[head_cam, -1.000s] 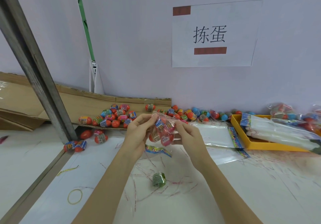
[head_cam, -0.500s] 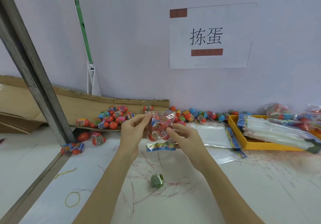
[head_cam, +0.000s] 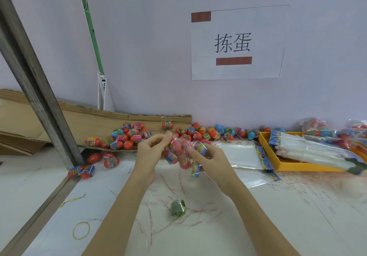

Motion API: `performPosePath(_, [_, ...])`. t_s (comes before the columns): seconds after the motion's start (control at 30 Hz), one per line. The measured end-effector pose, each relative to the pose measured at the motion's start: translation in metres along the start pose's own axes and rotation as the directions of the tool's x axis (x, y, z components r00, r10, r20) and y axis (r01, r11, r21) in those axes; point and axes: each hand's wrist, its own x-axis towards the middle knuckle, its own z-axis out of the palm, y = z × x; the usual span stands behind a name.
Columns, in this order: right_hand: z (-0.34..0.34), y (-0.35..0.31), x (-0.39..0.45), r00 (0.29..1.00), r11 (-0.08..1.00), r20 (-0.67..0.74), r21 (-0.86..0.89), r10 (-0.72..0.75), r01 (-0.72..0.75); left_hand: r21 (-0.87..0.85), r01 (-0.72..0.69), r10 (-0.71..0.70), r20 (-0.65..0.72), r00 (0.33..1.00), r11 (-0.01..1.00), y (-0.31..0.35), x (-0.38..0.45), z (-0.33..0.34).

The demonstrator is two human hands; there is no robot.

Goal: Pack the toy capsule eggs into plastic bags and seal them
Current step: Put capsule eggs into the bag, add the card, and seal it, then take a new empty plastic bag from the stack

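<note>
Nearby, loose eggs [head_cam: 127, 136], yellow tray [head_cam: 282, 164], green roll [head_cam: 177, 207]

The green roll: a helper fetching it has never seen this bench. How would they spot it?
Start at the white table, in the near stretch between the person's forearms. The green roll lies alone there among thin red strips, closer than the egg pile; it is dark green, unlike the orange eggs.
</note>
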Motion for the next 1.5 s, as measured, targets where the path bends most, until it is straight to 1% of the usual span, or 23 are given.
performPosePath(0.13, [-0.003, 0.001, -0.001, 0.999, 0.998, 0.012, -0.059, 0.034, -0.034, -0.069, 0.001, -0.008, -0.109, 0.994, 0.998, 0.000, 0.000, -0.002])
performPosePath(0.27, [-0.004, -0.005, -0.003, 0.998, 0.996, 0.048, -0.082, 0.029, -0.025, -0.206, 0.076, -0.111, -0.162, 0.981, 0.976, 0.002, 0.000, -0.001])
performPosePath(0.33, [-0.004, -0.007, -0.002, 0.999, 0.995, 0.038, -0.098, 0.018, -0.014, -0.224, 0.091, -0.132, -0.173, 0.976, 0.970, 0.002, 0.000, 0.001])
performPosePath(0.4, [-0.006, -0.007, -0.001, 0.999, 0.998, 0.015, -0.065, 0.029, -0.028, -0.178, 0.077, -0.106, -0.161, 0.981, 0.981, -0.001, 0.000, 0.002])
performPosePath(0.5, [-0.009, -0.009, -0.001, 0.994, 0.994, -0.014, 0.042, 0.104, -0.104, -0.029, 0.028, -0.031, -0.124, 0.992, 0.999, -0.006, 0.000, 0.004])
performPosePath(0.63, [-0.022, -0.013, -0.002, 0.982, 0.953, -0.002, 0.241, 0.189, -0.183, 0.136, -0.021, 0.048, -0.199, 0.979, 0.991, -0.012, 0.007, 0.005])
performPosePath(0.7, [-0.033, -0.017, -0.001, 0.989, 0.883, -0.066, 0.461, 0.130, -0.085, 0.118, -0.016, 0.042, -0.224, 0.974, 0.993, -0.012, 0.011, 0.001])
performPosePath(0.77, [-0.045, -0.024, 0.000, 0.987, 0.677, -0.156, 0.730, 0.032, 0.093, 0.126, -0.007, 0.035, -0.217, 0.976, 0.992, -0.013, 0.012, -0.002])
performPosePath(0.8, [-0.051, -0.025, 0.000, 0.984, 0.573, -0.180, 0.805, -0.008, 0.152, 0.138, -0.001, 0.030, -0.205, 0.978, 0.990, -0.014, 0.011, -0.003])
performPosePath(0.83, [-0.055, -0.025, 0.001, 0.982, 0.542, -0.186, 0.823, -0.026, 0.170, 0.147, 0.001, 0.028, -0.193, 0.981, 0.989, -0.015, 0.010, -0.002])
performPosePath(0.87, [-0.056, -0.023, 0.002, 0.982, 0.601, -0.189, 0.783, -0.014, 0.159, 0.156, 0.001, 0.028, -0.183, 0.983, 0.988, -0.015, 0.009, -0.001])
performPosePath(0.9, [-0.054, -0.021, 0.002, 0.977, 0.727, -0.214, 0.673, 0.014, 0.137, 0.168, 0.000, 0.030, -0.175, 0.984, 0.986, -0.014, 0.008, 0.000])
performPosePath(0.93, [-0.050, -0.016, 0.003, 0.960, 0.859, -0.279, 0.499, 0.035, 0.113, 0.183, -0.006, 0.036, -0.165, 0.986, 0.983, -0.013, 0.007, 0.002])
performPosePath(0.97, [-0.044, -0.011, 0.004, 0.936, 0.945, -0.352, 0.314, 0.024, 0.094, 0.206, -0.022, 0.054, -0.151, 0.987, 0.978, -0.012, 0.005, 0.003])
performPosePath(1.0, [-0.038, -0.007, 0.004, 0.923, 0.983, -0.384, 0.164, -0.014, 0.083, 0.233, -0.049, 0.082, -0.133, 0.988, 0.971, -0.011, 0.003, 0.004])
performPosePath(1.03, [-0.032, -0.004, 0.004, 0.928, 0.993, -0.371, 0.083, -0.043, 0.079, 0.260, -0.086, 0.115, -0.100, 0.988, 0.962, -0.009, 0.002, 0.005])
performPosePath(1.07, [-0.027, -0.002, 0.003, 0.944, 0.993, -0.326, 0.090, -0.041, 0.075, 0.279, -0.132, 0.149, -0.039, 0.988, 0.951, -0.007, 0.001, 0.005])
performPosePath(1.13, [-0.019, -0.002, 0.000, 0.983, 0.963, -0.182, 0.267, 0.020, 0.030, 0.261, -0.212, 0.168, 0.180, 0.969, 0.942, -0.003, -0.004, 0.008])
performPosePath(1.2, [-0.011, -0.002, -0.003, 0.997, 0.909, -0.054, 0.416, 0.047, -0.020, 0.219, -0.207, 0.111, 0.385, 0.916, 0.954, -0.002, -0.008, 0.014])
performPosePath(1.23, [-0.008, -0.003, -0.005, 0.999, 0.906, -0.028, 0.422, 0.045, -0.029, 0.208, -0.204, 0.099, 0.426, 0.899, 0.957, -0.002, -0.011, 0.018])
performPosePath(1.27, [-0.006, -0.003, -0.006, 0.999, 0.914, -0.023, 0.404, 0.044, -0.031, 0.197, -0.220, 0.120, 0.422, 0.899, 0.955, -0.002, -0.012, 0.020])
performPosePath(1.4, [-0.005, -0.005, -0.007, 0.999, 0.947, -0.032, 0.319, 0.045, -0.032, 0.224, -0.304, 0.238, 0.279, 0.930, 0.926, -0.005, -0.009, 0.016])
performPosePath(1.5, [-0.006, -0.005, -0.002, 0.994, 0.970, -0.088, 0.239, 0.057, -0.034, 0.342, -0.360, 0.314, 0.183, 0.932, 0.868, -0.007, -0.005, 0.009])
